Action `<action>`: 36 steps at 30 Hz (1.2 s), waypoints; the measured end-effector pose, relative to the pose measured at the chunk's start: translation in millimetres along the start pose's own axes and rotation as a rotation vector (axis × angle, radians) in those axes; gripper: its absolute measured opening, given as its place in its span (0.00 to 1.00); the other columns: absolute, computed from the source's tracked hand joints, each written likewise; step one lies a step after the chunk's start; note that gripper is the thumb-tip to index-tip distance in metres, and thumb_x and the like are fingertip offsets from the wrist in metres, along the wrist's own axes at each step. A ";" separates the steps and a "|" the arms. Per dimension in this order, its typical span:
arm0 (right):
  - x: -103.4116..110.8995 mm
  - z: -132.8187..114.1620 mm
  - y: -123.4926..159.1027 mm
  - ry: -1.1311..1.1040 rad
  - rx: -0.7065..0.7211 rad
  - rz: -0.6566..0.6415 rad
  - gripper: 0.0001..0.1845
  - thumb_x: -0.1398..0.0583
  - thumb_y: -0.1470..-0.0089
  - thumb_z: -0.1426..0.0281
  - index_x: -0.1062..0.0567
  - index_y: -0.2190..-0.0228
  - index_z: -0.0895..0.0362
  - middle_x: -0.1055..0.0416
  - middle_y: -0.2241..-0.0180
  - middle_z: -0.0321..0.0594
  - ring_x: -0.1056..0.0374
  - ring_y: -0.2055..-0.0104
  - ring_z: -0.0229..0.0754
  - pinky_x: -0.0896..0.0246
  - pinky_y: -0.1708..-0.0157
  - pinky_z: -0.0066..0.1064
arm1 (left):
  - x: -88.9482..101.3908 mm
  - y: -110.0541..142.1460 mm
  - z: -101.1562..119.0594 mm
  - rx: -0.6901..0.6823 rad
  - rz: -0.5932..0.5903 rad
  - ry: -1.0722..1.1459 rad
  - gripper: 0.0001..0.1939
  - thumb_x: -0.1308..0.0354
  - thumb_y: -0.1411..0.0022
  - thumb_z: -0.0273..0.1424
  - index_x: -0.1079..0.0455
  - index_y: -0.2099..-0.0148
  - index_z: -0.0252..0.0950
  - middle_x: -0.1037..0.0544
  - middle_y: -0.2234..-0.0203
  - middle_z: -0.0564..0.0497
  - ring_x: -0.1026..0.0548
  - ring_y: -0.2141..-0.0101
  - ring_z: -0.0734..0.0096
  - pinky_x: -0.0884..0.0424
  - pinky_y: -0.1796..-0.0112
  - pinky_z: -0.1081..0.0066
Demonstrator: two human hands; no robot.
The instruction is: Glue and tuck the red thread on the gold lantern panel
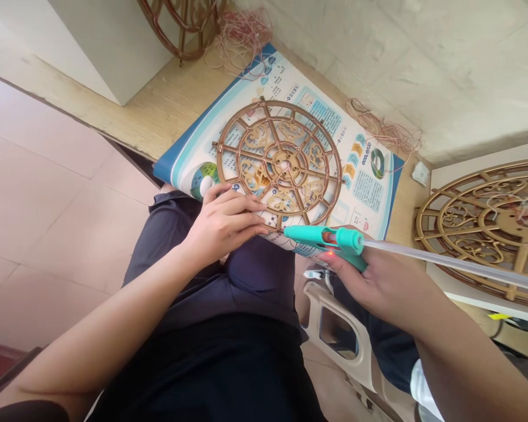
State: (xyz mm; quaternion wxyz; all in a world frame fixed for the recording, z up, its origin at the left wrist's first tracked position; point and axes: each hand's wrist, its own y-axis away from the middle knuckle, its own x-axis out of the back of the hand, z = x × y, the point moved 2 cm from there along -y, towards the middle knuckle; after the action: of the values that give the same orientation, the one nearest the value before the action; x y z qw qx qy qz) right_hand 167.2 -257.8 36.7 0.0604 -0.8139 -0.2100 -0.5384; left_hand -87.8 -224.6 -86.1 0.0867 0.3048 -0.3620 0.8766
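Snugly, the R hand (381, 284) has its grip wrapped round a green glue gun (310, 235), w/ the tip right by the near rim of the gold wheel (294, 166). The L hand (229, 220) has fingers on that rim; can't tell if they pinch it. The wheel lies on a big paper sheet (193, 146) on the tabletop (176, 105). If the tip's hot, it could burn the L hand b/c they're so near. The wheel could slide too, e.g. if the paper slips.
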 end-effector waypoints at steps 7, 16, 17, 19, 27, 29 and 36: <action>1.4 -2.1 -0.9 0.057 0.057 0.023 0.16 0.44 0.30 0.57 0.22 0.62 0.52 0.21 0.72 0.40 0.25 0.74 0.47 0.38 0.75 0.34 | 0.4 -1.6 -1.8 -0.023 0.000 0.011 0.09 0.33 0.30 0.41 0.17 0.58 0.43 0.14 0.54 0.53 0.18 0.54 0.63 0.36 0.41 0.57; -3.4 -2.0 1.6 0.067 0.079 0.047 0.11 0.42 0.30 0.61 0.23 0.57 0.53 0.23 0.72 0.39 0.26 0.74 0.46 0.38 0.75 0.33 | -1.7 -1.4 -4.2 -0.018 0.007 0.042 0.10 0.34 0.29 0.41 0.18 0.58 0.42 0.13 0.55 0.53 0.17 0.53 0.63 0.37 0.42 0.57; -3.4 -2.8 2.5 0.079 0.084 0.048 0.12 0.42 0.30 0.60 0.22 0.57 0.53 0.22 0.72 0.39 0.26 0.74 0.46 0.38 0.75 0.33 | -1.9 -1.3 -4.4 -0.017 0.004 0.043 0.09 0.34 0.29 0.41 0.18 0.58 0.42 0.13 0.55 0.53 0.17 0.53 0.63 0.37 0.42 0.56; -2.3 -4.8 4.0 0.101 0.075 0.029 0.13 0.43 0.29 0.60 0.22 0.55 0.54 0.21 0.70 0.41 0.25 0.73 0.46 0.37 0.75 0.33 | -2.2 -1.2 -4.5 -0.017 0.001 0.043 0.10 0.34 0.29 0.41 0.18 0.59 0.42 0.13 0.55 0.53 0.17 0.53 0.63 0.37 0.42 0.57; 4.6 -8.2 3.8 0.151 0.000 -0.039 0.15 0.46 0.29 0.61 0.23 0.59 0.56 0.23 0.73 0.39 0.26 0.75 0.45 0.37 0.75 0.32 | -5.1 -1.8 -0.2 -0.037 0.043 0.030 0.07 0.32 0.31 0.38 0.19 0.58 0.40 0.14 0.56 0.53 0.17 0.54 0.62 0.39 0.41 0.55; 3.7 -8.1 3.9 0.157 0.006 -0.033 0.15 0.46 0.29 0.61 0.23 0.59 0.56 0.23 0.73 0.39 0.26 0.75 0.45 0.38 0.76 0.31 | -5.6 -1.9 -0.4 -0.043 0.048 0.044 0.07 0.31 0.31 0.37 0.19 0.58 0.40 0.14 0.56 0.53 0.17 0.54 0.62 0.39 0.42 0.55; 0.7 -11.7 7.3 0.171 0.017 0.030 0.13 0.44 0.29 0.61 0.24 0.62 0.55 0.30 0.79 0.35 0.34 0.80 0.42 0.45 0.79 0.32 | -4.7 -1.9 -3.0 -0.042 0.041 0.070 0.07 0.30 0.33 0.37 0.19 0.58 0.40 0.14 0.56 0.53 0.17 0.54 0.61 0.36 0.44 0.55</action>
State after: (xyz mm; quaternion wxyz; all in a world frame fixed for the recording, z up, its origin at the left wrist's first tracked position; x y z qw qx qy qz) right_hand 160.4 -268.0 43.2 0.0930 -0.7674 -0.1965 -0.6032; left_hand -84.7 -220.8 -89.4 0.0876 0.2645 -0.3835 0.8805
